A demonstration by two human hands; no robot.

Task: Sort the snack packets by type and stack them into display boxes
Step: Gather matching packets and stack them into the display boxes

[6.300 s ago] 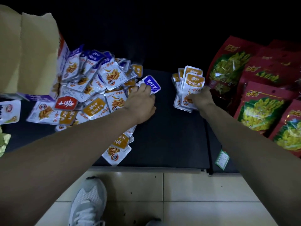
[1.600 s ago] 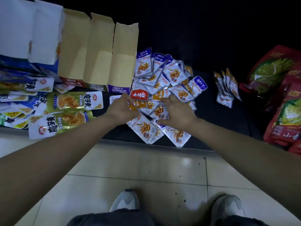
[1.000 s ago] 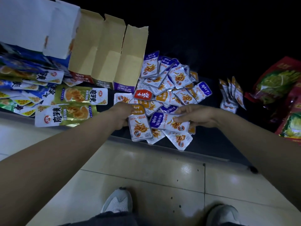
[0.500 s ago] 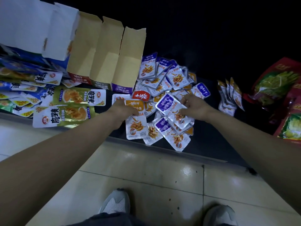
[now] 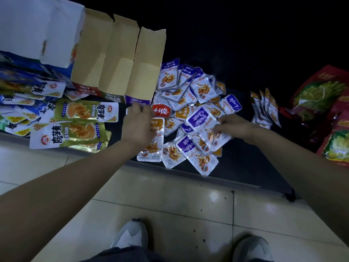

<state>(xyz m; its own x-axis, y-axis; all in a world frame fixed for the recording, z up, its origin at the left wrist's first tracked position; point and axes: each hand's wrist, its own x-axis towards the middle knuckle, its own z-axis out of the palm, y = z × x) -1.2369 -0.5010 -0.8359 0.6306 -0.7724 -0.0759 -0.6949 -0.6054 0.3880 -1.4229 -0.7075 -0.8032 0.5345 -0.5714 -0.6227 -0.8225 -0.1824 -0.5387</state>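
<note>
A heap of small snack packets (image 5: 188,95), purple-topped, orange-topped and one red, lies on a dark shelf (image 5: 243,163). My left hand (image 5: 137,124) grips an orange-topped packet (image 5: 154,142) at the heap's left edge. My right hand (image 5: 233,125) pinches a purple-topped packet (image 5: 204,122) over the heap's right side. Open cardboard display boxes (image 5: 117,59) stand behind my left hand, flaps up. A small upright stack of orange-topped packets (image 5: 265,108) sits apart to the right.
Larger green and white snack bags (image 5: 68,133) lie at the left, with a white box (image 5: 35,29) above them. Big red bags (image 5: 321,99) fill the right side. Tiled floor and my two shoes (image 5: 130,237) are below the shelf edge.
Both hands left the right-hand stack and went to the heap. My left hand picked up an orange-topped packet; my right hand lifted a purple-topped one and has kept hold of it.
</note>
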